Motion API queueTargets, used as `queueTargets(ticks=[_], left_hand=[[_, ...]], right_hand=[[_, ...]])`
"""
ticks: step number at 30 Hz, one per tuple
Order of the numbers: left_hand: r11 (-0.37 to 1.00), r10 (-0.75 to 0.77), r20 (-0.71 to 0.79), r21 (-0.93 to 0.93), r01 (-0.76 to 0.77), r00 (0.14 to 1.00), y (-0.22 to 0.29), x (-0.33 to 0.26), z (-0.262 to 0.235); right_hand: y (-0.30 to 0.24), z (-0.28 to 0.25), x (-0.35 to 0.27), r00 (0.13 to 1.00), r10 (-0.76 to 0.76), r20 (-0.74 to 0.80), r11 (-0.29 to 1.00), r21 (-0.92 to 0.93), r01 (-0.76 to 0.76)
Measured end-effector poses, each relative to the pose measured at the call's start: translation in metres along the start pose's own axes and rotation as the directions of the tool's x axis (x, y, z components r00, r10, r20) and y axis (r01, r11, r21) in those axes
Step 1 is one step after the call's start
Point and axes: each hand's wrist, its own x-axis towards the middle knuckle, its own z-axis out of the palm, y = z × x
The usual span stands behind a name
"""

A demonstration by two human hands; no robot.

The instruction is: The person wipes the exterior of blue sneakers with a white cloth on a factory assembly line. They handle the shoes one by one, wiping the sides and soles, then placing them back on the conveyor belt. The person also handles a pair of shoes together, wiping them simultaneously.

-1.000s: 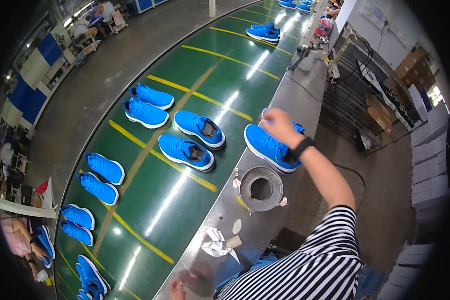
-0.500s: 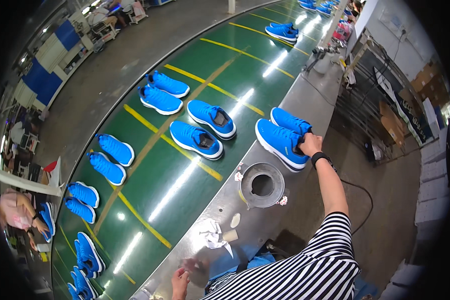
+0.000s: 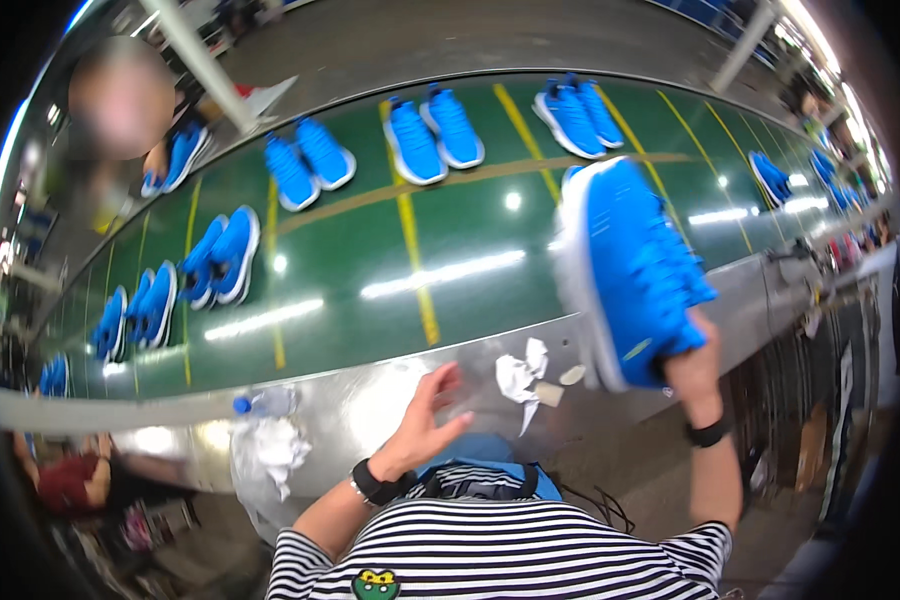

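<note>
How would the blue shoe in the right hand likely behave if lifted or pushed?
The blue shoe is probably fairly stiff: its toe shows no sag though the right hand grips the heel end. The laced upper may give slightly, as it looks like fabric. Set down, it should resist rolling, given its long white sole.

Before me lies the tabletop (image 3: 355,405), beyond it the belt (image 3: 350,245) with paired shoes (image 3: 454,130) on it. Paper (image 3: 516,378) lies between my left fingers (image 3: 438,382) and the shoe (image 3: 625,265) in my right fingers (image 3: 682,368); a bottle (image 3: 272,402) lies farther left, just beyond a bag (image 3: 252,468).
</note>
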Motion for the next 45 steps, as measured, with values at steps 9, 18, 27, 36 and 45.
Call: queueTargets(ticks=[9,18,27,36,45], left_hand=[[0.906,-0.185,-0.415,0.280,0.318,0.891,-0.075,-0.093,-0.052],[0.955,-0.261,-0.439,0.012,0.295,0.860,-0.137,-0.116,-0.094],[0.831,-0.508,-0.362,-0.444,0.335,0.781,-0.145,-0.135,-0.113],[0.875,-0.443,-0.325,-0.359,0.324,0.836,-0.155,-0.132,-0.118],[0.880,-0.360,-0.301,-0.423,0.215,0.883,-0.152,-0.127,-0.121]], right_hand=[[-0.073,0.253,-0.153,0.783,-0.106,0.613,0.940,-0.196,0.280],[-0.070,0.243,-0.149,0.873,0.073,0.483,0.977,0.142,-0.160],[-0.004,0.289,-0.163,0.438,0.293,0.850,0.451,0.281,-0.847],[-0.004,0.271,-0.160,0.364,0.322,0.874,0.346,0.249,-0.905],[0.021,0.275,-0.180,0.462,0.187,0.867,0.399,0.363,-0.842]])
